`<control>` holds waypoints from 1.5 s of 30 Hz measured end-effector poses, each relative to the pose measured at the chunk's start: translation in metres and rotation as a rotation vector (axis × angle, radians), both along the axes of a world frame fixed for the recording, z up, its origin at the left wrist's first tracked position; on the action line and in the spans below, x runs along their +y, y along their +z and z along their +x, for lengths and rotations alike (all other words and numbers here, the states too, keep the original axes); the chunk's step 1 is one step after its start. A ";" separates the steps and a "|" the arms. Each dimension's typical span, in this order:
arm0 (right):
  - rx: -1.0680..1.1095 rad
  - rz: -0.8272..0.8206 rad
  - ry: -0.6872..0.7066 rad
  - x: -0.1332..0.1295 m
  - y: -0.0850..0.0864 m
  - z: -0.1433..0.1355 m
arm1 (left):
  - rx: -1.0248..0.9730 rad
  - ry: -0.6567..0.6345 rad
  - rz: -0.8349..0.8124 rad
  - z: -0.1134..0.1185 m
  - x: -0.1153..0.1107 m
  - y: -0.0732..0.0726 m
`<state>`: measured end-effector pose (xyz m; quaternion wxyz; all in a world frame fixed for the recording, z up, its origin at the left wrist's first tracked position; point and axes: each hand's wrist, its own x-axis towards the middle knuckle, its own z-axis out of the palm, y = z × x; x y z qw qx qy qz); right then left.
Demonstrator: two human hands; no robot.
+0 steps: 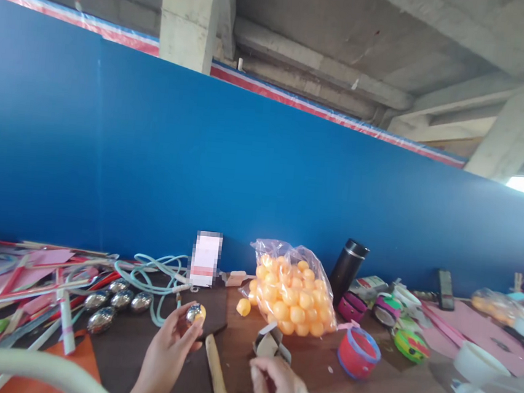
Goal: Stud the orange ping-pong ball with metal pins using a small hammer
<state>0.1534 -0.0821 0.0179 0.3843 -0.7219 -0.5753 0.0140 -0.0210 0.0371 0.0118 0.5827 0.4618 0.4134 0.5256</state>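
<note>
My left hand (166, 351) is raised over the table with its fingers closed round a small ball (196, 314), shiny silver on one side and yellow-orange on the other. My right hand (278, 386) is low at the front, fingers curled; whether anything is inside them is hidden. Just beyond its fingertips lies a crumpled grey, foil-like piece (270, 344), and I cannot tell if they touch. Between the hands a wooden handle (217, 374) lies on the table. Several silver balls (121, 299) sit left of my left hand.
A clear bag of orange balls (296, 295) stands ahead, one loose ball (243, 307) beside it. Around are a black flask (349, 270), red-and-blue tape roll (359, 353), white tape roll (480, 366), pale blue cord (157, 273) and cluttered sticks (17, 284). A blue partition (246, 170) rises behind.
</note>
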 end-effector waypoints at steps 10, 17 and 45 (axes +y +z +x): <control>-0.025 -0.263 -0.242 -0.003 0.024 0.049 | 0.050 -0.050 0.042 0.000 -0.003 0.001; -0.117 -0.362 -0.251 -0.002 0.016 0.038 | 0.054 -0.082 0.032 0.001 -0.005 0.005; -0.287 -0.310 -0.303 0.006 -0.009 0.033 | 0.081 -0.121 0.093 0.002 -0.010 0.007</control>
